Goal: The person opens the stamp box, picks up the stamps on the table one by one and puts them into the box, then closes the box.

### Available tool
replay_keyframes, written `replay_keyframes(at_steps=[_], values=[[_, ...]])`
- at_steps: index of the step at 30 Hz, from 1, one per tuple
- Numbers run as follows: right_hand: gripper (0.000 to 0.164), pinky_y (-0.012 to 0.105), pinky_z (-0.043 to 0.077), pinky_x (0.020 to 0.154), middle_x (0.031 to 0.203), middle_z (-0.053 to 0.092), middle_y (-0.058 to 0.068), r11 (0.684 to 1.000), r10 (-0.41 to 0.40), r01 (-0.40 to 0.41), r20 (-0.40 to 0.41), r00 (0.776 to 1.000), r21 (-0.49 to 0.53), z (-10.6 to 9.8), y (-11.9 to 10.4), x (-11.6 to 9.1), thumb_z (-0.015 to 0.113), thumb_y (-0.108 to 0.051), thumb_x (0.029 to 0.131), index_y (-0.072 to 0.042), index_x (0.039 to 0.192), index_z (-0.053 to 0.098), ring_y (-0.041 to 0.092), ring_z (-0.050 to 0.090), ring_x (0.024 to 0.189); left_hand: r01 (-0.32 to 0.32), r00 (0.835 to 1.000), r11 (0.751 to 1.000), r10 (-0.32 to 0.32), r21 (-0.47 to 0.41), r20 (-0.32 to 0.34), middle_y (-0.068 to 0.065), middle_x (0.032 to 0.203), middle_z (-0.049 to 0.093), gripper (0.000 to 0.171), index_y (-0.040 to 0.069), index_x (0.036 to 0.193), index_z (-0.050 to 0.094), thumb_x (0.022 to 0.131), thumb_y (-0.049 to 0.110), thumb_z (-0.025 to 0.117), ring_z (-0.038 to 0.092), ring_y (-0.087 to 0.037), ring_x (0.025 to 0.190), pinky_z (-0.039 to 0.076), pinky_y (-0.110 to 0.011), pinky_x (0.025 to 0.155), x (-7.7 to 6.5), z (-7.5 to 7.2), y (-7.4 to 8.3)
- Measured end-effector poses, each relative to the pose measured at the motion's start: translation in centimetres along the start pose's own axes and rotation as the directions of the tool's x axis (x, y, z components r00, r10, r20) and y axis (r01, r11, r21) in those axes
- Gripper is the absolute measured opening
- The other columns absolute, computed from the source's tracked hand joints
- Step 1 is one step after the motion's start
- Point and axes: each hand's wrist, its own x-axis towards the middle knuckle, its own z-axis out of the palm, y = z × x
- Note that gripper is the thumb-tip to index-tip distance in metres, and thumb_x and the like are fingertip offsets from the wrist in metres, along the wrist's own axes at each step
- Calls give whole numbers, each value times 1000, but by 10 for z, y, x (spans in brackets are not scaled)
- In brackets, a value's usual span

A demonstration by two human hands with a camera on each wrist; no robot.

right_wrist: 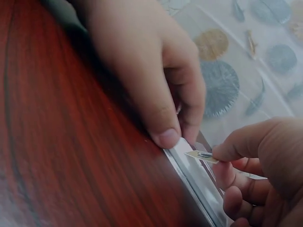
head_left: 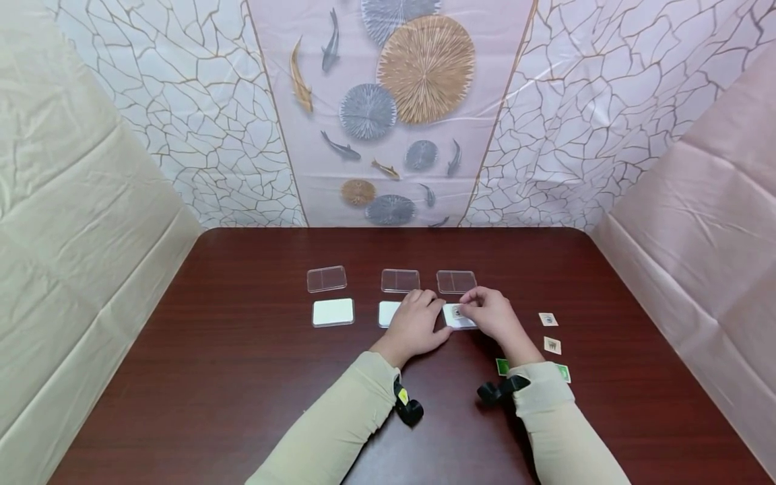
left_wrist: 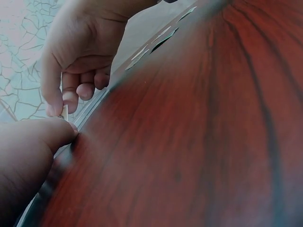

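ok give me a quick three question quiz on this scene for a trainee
1. How many clear rectangular plastic covers lie in the far row?
2. Which hand pinches the small beige printed paper piece?
3. Of the three white rectangular panels, which is that piece held over, in the head view: a) leftmost, b) middle, c) rightmost?

Key: 1. Three. 2. The right hand. 3. c.

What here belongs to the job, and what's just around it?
Likely job:
small card, pinched in right hand
white case, held by left hand
other white cases, clear trays, loose cards

Just around:
patterned backdrop
black wrist devices
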Motion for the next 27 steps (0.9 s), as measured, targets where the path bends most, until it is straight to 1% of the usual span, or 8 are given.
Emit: replay_keyframes(at_steps=[5,9,14,19,25,27], values=[[15,34,46,68,84,70,4,994,-19,17,-16,1000,-111,5,-5,-2,68,-18,88,-8,99,70,20,61,76,-9,1000,1000,9,9,-10,-3,124,58,56,15,134,65,93,53,61,51,-22,117,35,-37,113,-1,0,0],[13,38,47,70,85,71,3,988,-20,15,-26,999,-157,8,-9,-5,68,-18,88,-10,98,70,20,63,77,-9,1000,1000,9,2,-14,-3,124,58,55,14,132,65,93,52,62,51,-22,117,34,-36,113,0,2,0],[12,39,47,70,84,70,1,980,-30,22,-33,999,-197,10,-9,-5,67,-19,88,-12,98,69,20,62,76,-8,1000,1000,8,-4,-15,-3,124,58,54,14,131,66,93,52,62,51,-22,116,35,-36,112,1,2,-1],[11,40,46,68,81,68,-1,974,-52,40,-45,998,-222,12,-9,-3,67,-19,88,-13,97,69,22,62,76,-15,999,1000,15,2,-30,-2,122,58,53,14,130,66,92,51,63,51,-22,115,36,-36,111,1,2,-1],[13,40,46,64,81,66,-2,967,-76,58,-65,995,-250,14,-7,-4,71,-21,88,-14,99,69,21,61,73,-14,999,1000,15,8,-32,-2,122,58,52,14,129,67,92,51,63,51,-22,115,36,-35,111,0,2,-1],[12,39,45,63,80,65,-2,962,-85,65,-66,994,-264,15,-7,-3,72,-22,88,-15,97,69,20,60,72,-15,999,1000,15,12,-32,-2,122,58,53,14,129,67,92,51,63,52,-22,114,36,-35,111,0,2,-1]])
